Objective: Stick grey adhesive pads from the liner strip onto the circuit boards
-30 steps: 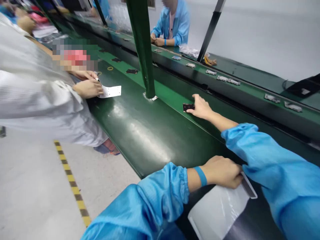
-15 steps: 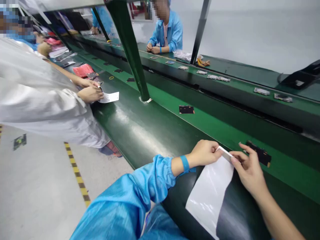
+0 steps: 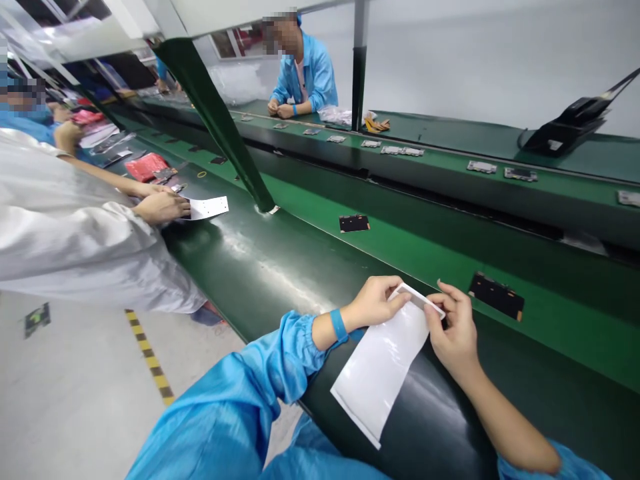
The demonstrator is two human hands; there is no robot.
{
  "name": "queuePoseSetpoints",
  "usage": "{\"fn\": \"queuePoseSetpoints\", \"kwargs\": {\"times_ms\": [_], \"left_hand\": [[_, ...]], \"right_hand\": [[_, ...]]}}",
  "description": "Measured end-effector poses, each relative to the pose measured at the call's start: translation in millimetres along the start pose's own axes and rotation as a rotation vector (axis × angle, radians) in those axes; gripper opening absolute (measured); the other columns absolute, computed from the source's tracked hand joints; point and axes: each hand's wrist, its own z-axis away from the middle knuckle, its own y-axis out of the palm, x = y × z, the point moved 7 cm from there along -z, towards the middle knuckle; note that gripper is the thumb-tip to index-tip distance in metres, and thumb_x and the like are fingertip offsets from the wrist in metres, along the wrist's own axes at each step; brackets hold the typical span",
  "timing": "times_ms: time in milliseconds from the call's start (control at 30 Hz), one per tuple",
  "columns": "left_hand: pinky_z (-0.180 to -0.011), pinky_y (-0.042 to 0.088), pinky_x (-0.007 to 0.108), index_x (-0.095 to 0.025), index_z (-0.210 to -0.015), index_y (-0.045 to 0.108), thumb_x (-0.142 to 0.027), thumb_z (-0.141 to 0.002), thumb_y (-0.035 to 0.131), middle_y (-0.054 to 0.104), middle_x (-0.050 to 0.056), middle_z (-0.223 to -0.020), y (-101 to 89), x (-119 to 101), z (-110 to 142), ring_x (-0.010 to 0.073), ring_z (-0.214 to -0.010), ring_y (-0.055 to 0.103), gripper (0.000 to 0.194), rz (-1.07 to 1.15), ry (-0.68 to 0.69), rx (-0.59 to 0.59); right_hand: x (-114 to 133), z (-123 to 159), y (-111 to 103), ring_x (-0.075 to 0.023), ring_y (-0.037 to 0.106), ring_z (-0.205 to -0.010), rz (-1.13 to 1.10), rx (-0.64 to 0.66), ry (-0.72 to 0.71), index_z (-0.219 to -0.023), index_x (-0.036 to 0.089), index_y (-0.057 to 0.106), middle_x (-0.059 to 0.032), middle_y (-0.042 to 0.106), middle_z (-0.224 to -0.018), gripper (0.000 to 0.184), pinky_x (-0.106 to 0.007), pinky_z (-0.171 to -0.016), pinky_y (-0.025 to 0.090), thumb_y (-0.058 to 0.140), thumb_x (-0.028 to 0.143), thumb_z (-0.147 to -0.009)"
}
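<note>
Hold the glossy white sheet (image 3: 383,367) at five o'clock with left hand (image 3: 375,301) and right hand (image 3: 457,330) pinched closed on its upper edge, apparently for edge handling, next presumably needing light, even pressure.

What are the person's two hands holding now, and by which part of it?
A white sheet, by its far end, the end with the greyish strip: left hand and right hand each grip there.

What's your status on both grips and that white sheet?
Left grip and right grip closed on white sheet, far end. Near end unheld. Black board just beyond right grip, seemingly not in the way.
</note>
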Motion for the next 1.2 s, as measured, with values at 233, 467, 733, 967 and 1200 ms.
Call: {"fn": "queuePoseSetpoints", "kwargs": {"times_ms": [233, 467, 733, 967, 1200], "left_hand": [[-0.063, 0.032, 0.026, -0.017, -0.082, 0.061, -0.060, -0.091, 0.069, 0.051, -0.002, -0.072, 7.4, 1, 2, 0.0124, -0.068, 0.043, 0.045, 0.056, -0.037, 0.089], [-0.063, 0.032, 0.026, -0.017, -0.079, 0.060, -0.058, -0.090, 0.070, 0.052, -0.002, -0.072, 6.9, 2, 2, 0.0124, -0.068, 0.044, 0.044, 0.049, -0.023, 0.079], [-0.064, 0.035, 0.026, -0.016, -0.081, 0.063, -0.059, -0.090, 0.070, 0.055, -0.001, -0.073, 7.0, 3, 3, 0.0132, -0.069, 0.046, 0.045, 0.059, -0.017, 0.060], [-0.064, 0.035, 0.025, -0.017, -0.076, 0.060, -0.056, -0.091, 0.065, 0.055, -0.001, -0.071, 4.1, -7, 2, 0.0134, -0.069, 0.046, 0.043, 0.010, 0.010, 0.053], [-0.057, 0.035, 0.023, -0.017, -0.072, 0.063, -0.061, -0.087, 0.075, 0.056, 0.000, -0.067, 0.2, -7, -2, 0.0131, -0.063, 0.046, 0.048, 0.037, -0.054, 0.033]], "right_hand": [[-2, 1, -1, -0.0176, 0.065, -0.083, -0.020, -0.028, 0.016, -0.146, 0.024, 0.048, -0.0030, 0.071, -0.100, 0.047, -0.035, -0.079, 0.049, 0.064, 0.036, -0.104], [-2, -1, 0, -0.0165, 0.065, -0.081, -0.037, -0.009, 0.002, -0.146, 0.024, 0.049, -0.0026, 0.070, -0.099, 0.045, -0.033, -0.076, 0.049, 0.064, 0.035, -0.105], [4, -1, 0, -0.0168, 0.065, -0.079, -0.051, -0.022, -0.018, -0.146, 0.023, 0.048, -0.0025, 0.070, -0.097, 0.046, -0.033, -0.074, 0.049, 0.065, 0.033, -0.104], [9, -4, 1, -0.0166, 0.064, -0.076, -0.100, -0.021, -0.022, -0.144, 0.023, 0.046, -0.0020, 0.070, -0.095, 0.044, -0.032, -0.070, 0.047, 0.064, 0.031, -0.104], [20, -16, 4, -0.0184, 0.064, -0.073, -0.119, -0.007, -0.020, -0.141, 0.022, 0.043, -0.0005, 0.066, -0.087, 0.040, -0.034, -0.069, 0.048, 0.056, 0.036, -0.106]]}}
